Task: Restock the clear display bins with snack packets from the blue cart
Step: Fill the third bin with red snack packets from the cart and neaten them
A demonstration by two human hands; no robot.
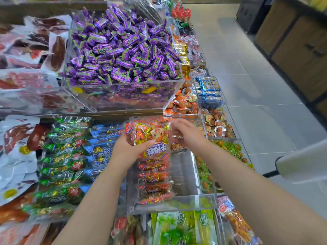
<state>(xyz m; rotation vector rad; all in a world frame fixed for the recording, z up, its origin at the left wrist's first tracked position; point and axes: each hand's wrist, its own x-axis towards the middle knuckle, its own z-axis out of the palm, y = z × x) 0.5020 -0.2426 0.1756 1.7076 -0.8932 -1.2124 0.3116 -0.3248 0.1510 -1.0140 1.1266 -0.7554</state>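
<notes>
Two hands at work in the head view, both on one bundle of red-and-yellow snack packets [148, 137], held just above the far end of a clear display bin [184, 174]. Left hand [129, 151] wrapped round the bundle's left side, thumb across the front, fingers clamped on it. Right hand [185, 135] at the bundle's right edge, fingers curled in and pinching the wrapper there. Below, along the bin's left side, a shingled row of matching red packets [154, 177] running from near wall to far; right side bare acrylic. Left of the bin, rows of green packets [60, 165] and blue packets [102, 147]; far behind, a heaped bin of purple candies [123, 50]; to the right, packaged brown eggs [215, 124]. No blue cart in view. Probably mid-placement, with the bundle due to go down at the far end of the red row or onto the bare side. Risks from here: slick wrappers sliding apart with any loosening of either grip, spilling loose packets over the wall into the blue lane; pressing down too hard on the shingled row and flattening or skewing it; knocking the thin acrylic wall with a knuckle and shifting the bin; dropping the bundle unevenly, leaving packets askew and hard to face up.
</notes>
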